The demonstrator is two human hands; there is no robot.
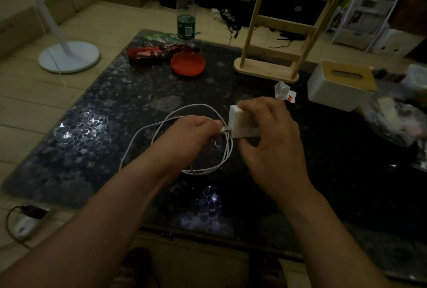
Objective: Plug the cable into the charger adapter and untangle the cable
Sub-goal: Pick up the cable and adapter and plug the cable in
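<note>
A white charger adapter [241, 123] is held above the dark table in my right hand [275, 139], fingers wrapped over its top and right side. My left hand [191, 135] pinches the metal USB plug [227, 130] of a white cable [147, 129] right at the adapter's left face. How deep the plug sits in the port is not visible. The cable lies in overlapping loops on the table under and left of my hands, with its far end hidden.
The dark speckled table [92, 139] carries a red lid [188, 64], red snack wrappers [150, 53], a plastic bottle [186, 10], a wooden rack [284, 31], a white tissue box [342, 84], a crumpled packet [283, 91] and a plastic bag [397, 121]. A fan base [69, 56] stands on the floor.
</note>
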